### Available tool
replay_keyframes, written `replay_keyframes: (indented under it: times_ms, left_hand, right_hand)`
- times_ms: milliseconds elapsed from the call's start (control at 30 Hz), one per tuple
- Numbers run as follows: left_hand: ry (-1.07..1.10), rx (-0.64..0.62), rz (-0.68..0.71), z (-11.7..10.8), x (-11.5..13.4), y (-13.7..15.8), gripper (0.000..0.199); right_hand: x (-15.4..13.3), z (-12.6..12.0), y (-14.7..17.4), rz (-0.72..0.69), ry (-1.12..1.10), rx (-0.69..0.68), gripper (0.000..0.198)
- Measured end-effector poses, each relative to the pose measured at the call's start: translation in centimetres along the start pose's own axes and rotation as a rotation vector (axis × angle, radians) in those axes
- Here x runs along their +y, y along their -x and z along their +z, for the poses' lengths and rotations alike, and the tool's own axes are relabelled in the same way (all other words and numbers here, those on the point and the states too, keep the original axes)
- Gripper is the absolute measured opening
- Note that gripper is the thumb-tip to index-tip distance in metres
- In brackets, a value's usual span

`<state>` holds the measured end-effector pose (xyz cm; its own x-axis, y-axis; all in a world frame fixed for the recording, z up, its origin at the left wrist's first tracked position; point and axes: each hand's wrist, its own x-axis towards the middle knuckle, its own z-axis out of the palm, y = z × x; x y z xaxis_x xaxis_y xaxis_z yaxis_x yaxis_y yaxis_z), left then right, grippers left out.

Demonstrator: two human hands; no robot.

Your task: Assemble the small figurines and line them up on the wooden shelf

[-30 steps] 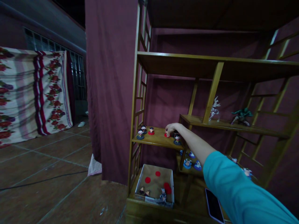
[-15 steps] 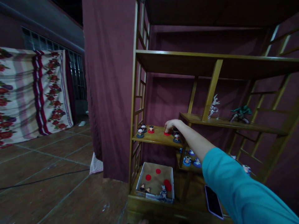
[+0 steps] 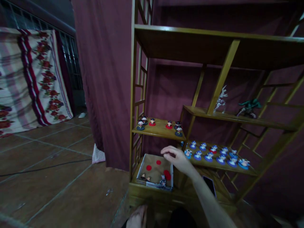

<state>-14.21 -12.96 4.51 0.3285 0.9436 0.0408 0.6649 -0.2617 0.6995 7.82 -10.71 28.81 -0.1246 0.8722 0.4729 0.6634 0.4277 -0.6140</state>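
My right hand is in the air over the right rear corner of a shallow cardboard box, fingers loosely bent and apart from the thumb, with nothing visible in them. Inside the box lie flat red discs and several small figurines, one of them grey and white. On the small shelf above stands a red-based figurine, left of two dark-based figurines. Another red-based figurine stands at the left beside two dark-based ones. Low at the bottom edge is my left hand, dim and partly cut off.
A lower shelf on the right holds rows of blue and purple figurines. Above them stand a clear deer ornament and a green figure. A phone lies on the base. A purple curtain hangs left of the wooden rack.
My right hand has let go of the red-based figurine on the small shelf and come down toward the box. The view has tilted downward, and my left hand shows more at the bottom.
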Motion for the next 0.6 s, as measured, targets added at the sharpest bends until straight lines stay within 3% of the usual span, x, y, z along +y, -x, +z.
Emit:
replay_keyframes:
  times_ms: [133,267,467,600]
  left_hand:
    - [0.140,0.076,-0.026,0.3,-0.6,0.6,0.026]
    - [0.393,0.229,-0.122,0.5,-0.7,-1.5,0.025]
    - [1.050,0.388,-0.244,0.1,0.4,-10.0,0.025]
    - [1.330,0.436,-0.354,-1.1,1.1,-15.6,0.020]
  right_hand:
    - [9.1,6.6,7.5,0.348,-0.008,-0.045,0.020]
    - [15.7,10.1,10.5,0.539,-0.005,-0.070,0.021]
    - [20.5,12.0,6.2,0.675,0.200,-0.067,0.029]
    - [24.1,13.2,2.5,0.760,0.306,-0.067,0.034]
